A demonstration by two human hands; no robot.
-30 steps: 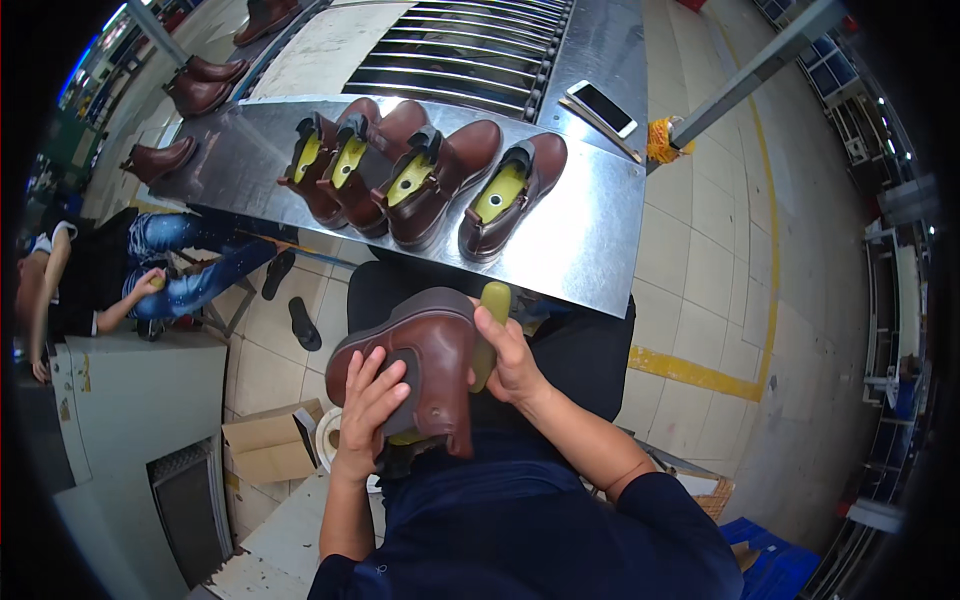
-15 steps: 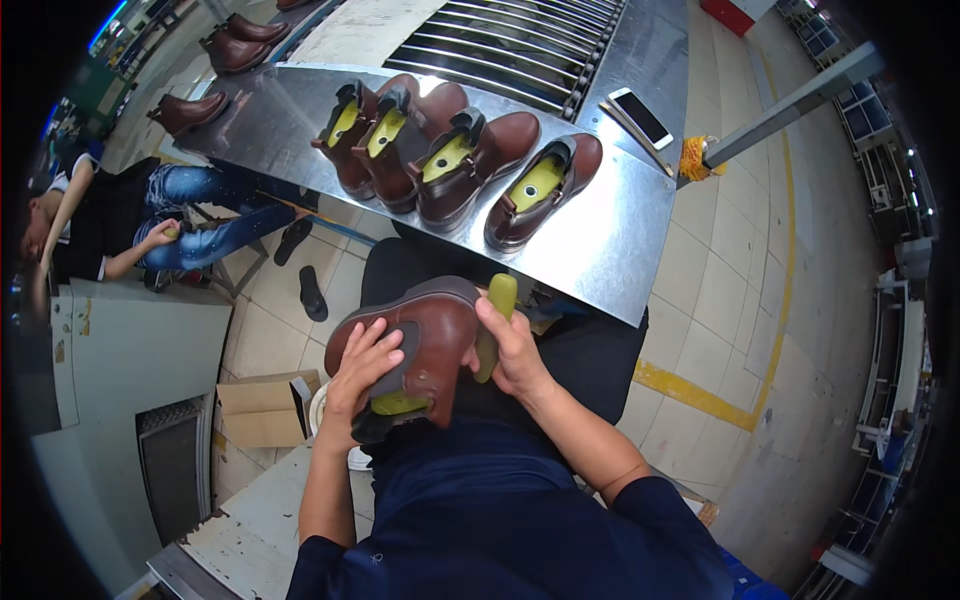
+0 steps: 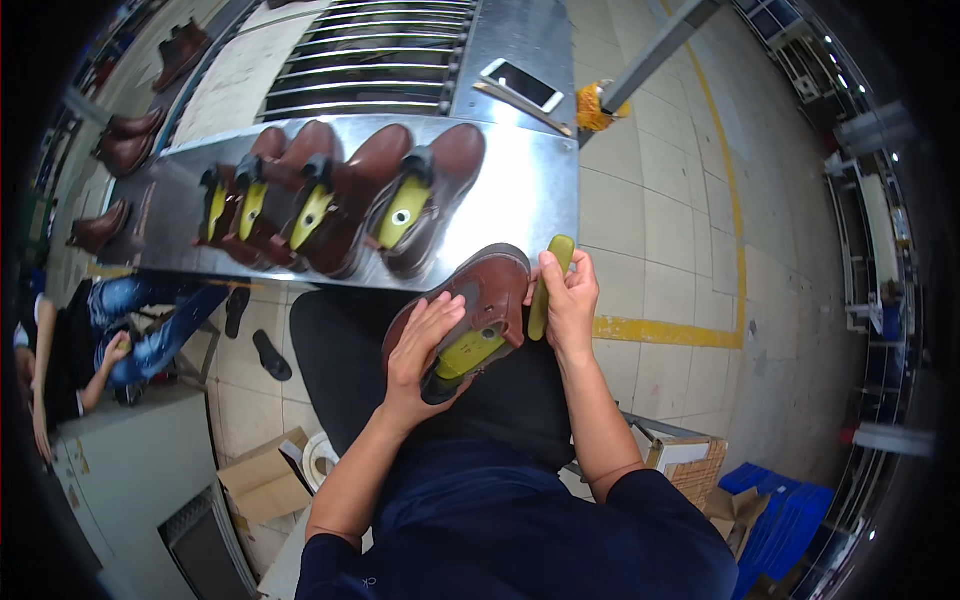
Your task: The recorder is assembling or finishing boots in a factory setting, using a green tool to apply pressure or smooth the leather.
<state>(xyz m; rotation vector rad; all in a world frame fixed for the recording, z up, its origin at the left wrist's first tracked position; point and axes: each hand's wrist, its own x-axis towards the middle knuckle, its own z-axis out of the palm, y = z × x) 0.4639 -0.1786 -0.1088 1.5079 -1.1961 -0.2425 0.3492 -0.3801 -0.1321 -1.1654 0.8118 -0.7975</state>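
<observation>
A brown ankle boot (image 3: pixel 494 278) rests tilted over my lap, its opening toward me and a yellow-green last (image 3: pixel 468 353) with a round hole showing inside. My left hand (image 3: pixel 424 350) grips the boot's shaft, fingers laid over its dark elastic side panel. Beside the heel, my right hand (image 3: pixel 572 305) pinches a long olive-green bar (image 3: pixel 538 313) with rounded ends, held upright. The bar is very near the boot's heel; whether they touch I cannot tell. What kind of tool the bar is does not show.
Ahead, several similar boots (image 3: pixel 368 165) stand in a row on a metal table (image 3: pixel 530 190). A phone (image 3: pixel 523 84) lies near a roller conveyor (image 3: pixel 370 60). An orange-wrapped post (image 3: pixel 600 106) rises by the table corner. Another person (image 3: pixel 150 340) sits at the left. Cardboard (image 3: pixel 265 480) lies on the floor.
My view has swung to the right. The boot has turned in my left hand, so its opening and the last inside show more. My right hand still holds the green bar beside the heel.
</observation>
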